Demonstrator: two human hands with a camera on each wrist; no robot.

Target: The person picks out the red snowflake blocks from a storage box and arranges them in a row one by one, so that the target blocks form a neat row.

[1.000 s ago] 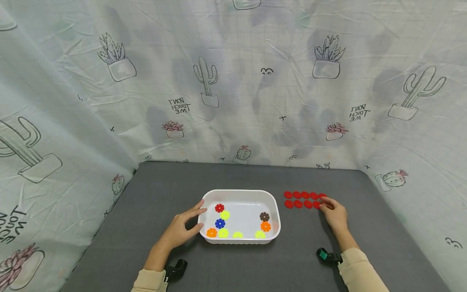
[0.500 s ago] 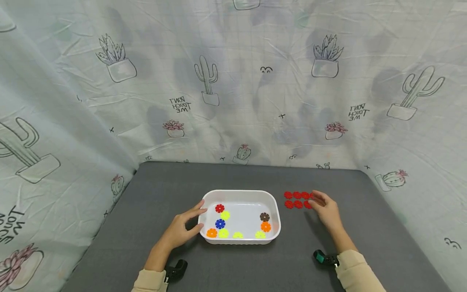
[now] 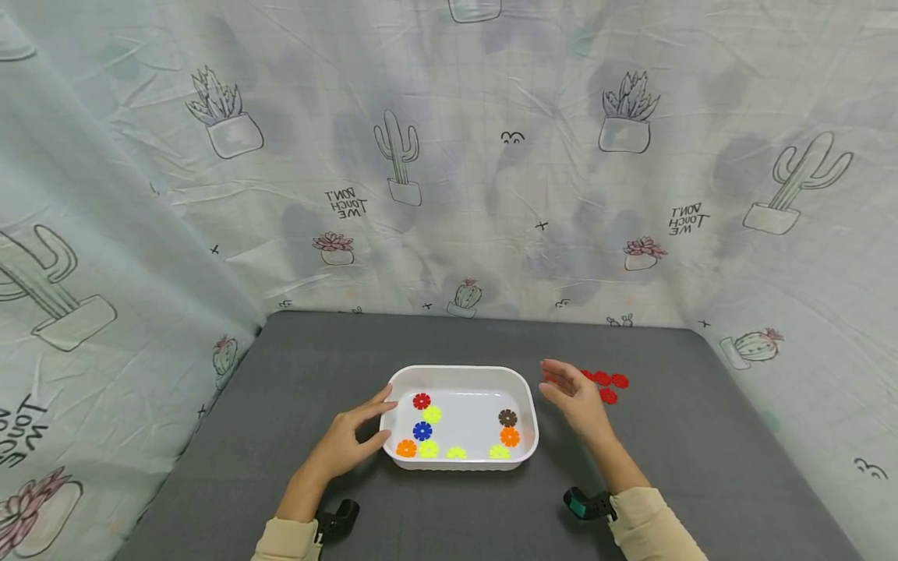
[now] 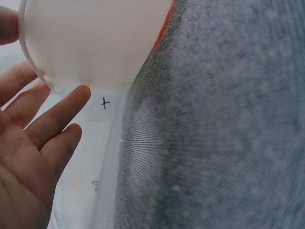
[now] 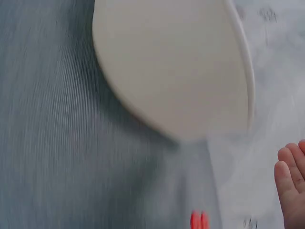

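Note:
A white plastic tray [image 3: 459,465] stands on the table with several small notched discs inside: red [image 3: 422,401], blue [image 3: 422,431], brown [image 3: 507,418], orange and yellow. My left hand [image 3: 348,444] rests on the tray's left rim with its fingers spread. In the left wrist view some fingertips pass behind the rim [image 4: 29,52], while two fingers [image 4: 59,112] stay outside it. To the right of the tray, my right hand [image 3: 578,401] is above the left end of two rows of red notched discs [image 3: 608,396], hiding several. Its fingers look extended, with nothing visible in them.
The grey table [image 3: 449,514] reaches back to a white cloth [image 3: 463,156] printed with cacti and potted plants. A black wrist device sits at each wrist, beside a beige sleeve [image 3: 652,522].
My right hand has moved left along the red discs, from their right end toward the tray, uncovering the discs at the right. My left hand stays on the rim.

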